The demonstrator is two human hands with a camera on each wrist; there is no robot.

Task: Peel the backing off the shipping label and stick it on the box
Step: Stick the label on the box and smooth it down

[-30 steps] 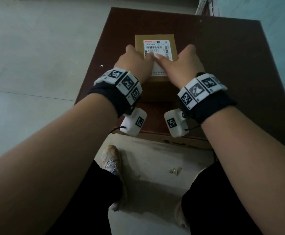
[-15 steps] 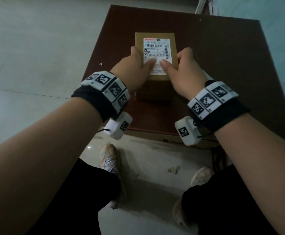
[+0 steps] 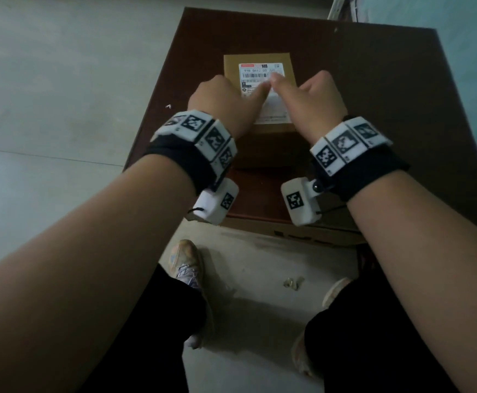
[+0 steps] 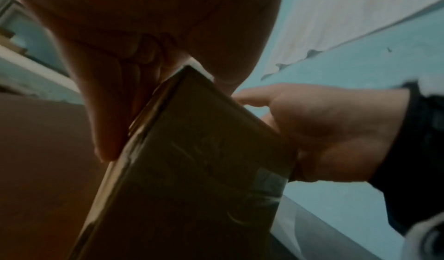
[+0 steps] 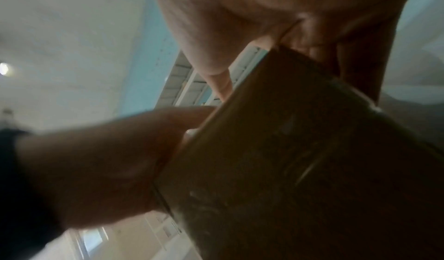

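A small brown cardboard box [image 3: 231, 66] stands on the dark brown table [image 3: 373, 80]. The white shipping label [image 3: 260, 70] lies flat on its top face. My left hand [image 3: 226, 103] holds the box's left side and my right hand [image 3: 314, 100] holds its right side. Both thumbs press on the label and their tips meet near its middle, just under the barcode. In the left wrist view my left fingers [image 4: 108, 112] lie down the side of the box [image 4: 192, 178]. The right wrist view shows the box [image 5: 300, 159] between both hands. The label's lower middle is hidden by the thumbs.
The table's near edge has a cardboard strip [image 3: 302, 236] under it. My legs and shoes [image 3: 186, 265] are on the pale floor below, with small debris [image 3: 292, 282] between them. A white scrap [image 3: 169, 106] lies left of the table.
Both thumbs have slid up the label from its lower part to just under the barcode, and the wrists have drawn closer together. The box has stayed in place.
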